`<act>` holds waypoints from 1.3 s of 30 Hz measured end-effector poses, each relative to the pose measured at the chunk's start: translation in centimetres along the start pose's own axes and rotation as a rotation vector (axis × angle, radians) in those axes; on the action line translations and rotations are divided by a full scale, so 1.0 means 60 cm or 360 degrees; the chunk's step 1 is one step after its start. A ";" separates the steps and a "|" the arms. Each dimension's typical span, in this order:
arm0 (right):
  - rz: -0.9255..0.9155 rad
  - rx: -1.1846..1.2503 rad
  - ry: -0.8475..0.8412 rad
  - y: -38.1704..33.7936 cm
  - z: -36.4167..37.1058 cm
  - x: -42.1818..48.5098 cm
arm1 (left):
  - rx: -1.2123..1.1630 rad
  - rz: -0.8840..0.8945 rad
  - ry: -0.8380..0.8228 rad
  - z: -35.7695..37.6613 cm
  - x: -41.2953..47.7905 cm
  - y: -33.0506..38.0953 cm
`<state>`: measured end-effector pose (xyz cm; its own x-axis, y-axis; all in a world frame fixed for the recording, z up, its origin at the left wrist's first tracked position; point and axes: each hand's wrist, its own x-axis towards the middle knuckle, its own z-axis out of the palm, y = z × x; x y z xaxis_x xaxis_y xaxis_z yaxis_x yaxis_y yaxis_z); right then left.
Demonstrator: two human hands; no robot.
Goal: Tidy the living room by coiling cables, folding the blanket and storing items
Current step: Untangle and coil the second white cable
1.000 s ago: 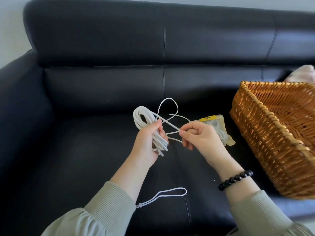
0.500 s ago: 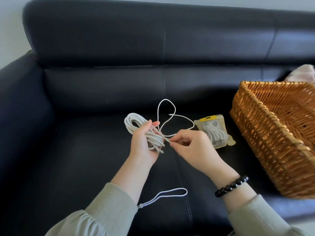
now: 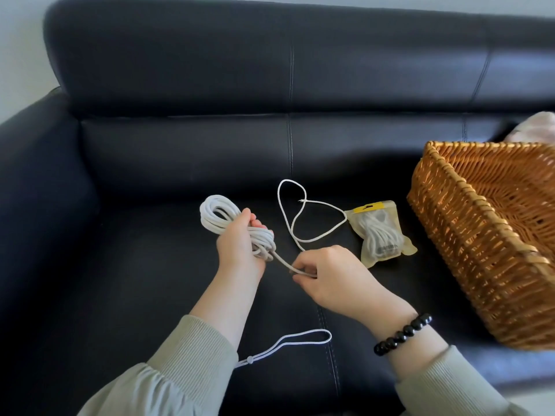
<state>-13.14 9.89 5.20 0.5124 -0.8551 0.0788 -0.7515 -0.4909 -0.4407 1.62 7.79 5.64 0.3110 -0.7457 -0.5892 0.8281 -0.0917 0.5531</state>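
Left hand [image 3: 240, 250] grips white cable coil [image 3: 208, 219] over the sofa [image 3: 144, 265] seat. One strand runs from the coil to the right hand [image 3: 330, 277], which pinches it between thumb and fingers, low over the seat. Past the pinch, the tail [image 3: 289, 181] lies looped on the seat, its end near the pouch [image 3: 380, 235]. Pouch has a yellow top with white cable inside and lies flat, near the basket [image 3: 450, 235]. Pink cloth [image 3: 537, 130] behind basket. Bracelet [image 3: 402, 334] on right wrist. Drawstring [image 3: 249, 360] at left sleeve.
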 end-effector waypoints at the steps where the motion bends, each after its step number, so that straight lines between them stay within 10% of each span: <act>1: -0.0016 -0.0033 0.0008 0.000 0.000 -0.002 | 0.0117 0.0131 0.0082 0.000 0.004 0.004; 6: -0.0239 0.0024 0.0158 0.008 -0.004 -0.003 | 0.0744 0.0670 0.0156 -0.003 0.008 0.016; 16: -0.0287 0.0032 0.0576 0.025 -0.004 -0.001 | 0.1906 0.0813 -0.0234 -0.016 0.023 -0.006; 39: -0.0058 0.0015 0.0881 0.057 -0.018 0.010 | 0.2516 0.0303 -0.1007 -0.022 0.016 -0.033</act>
<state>-15.87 7.54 4.72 0.2413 -0.7987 0.5512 -0.7324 -0.5225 -0.4366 0.93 8.13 3.19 -0.1982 -0.9119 -0.3593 -0.5479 -0.2009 0.8121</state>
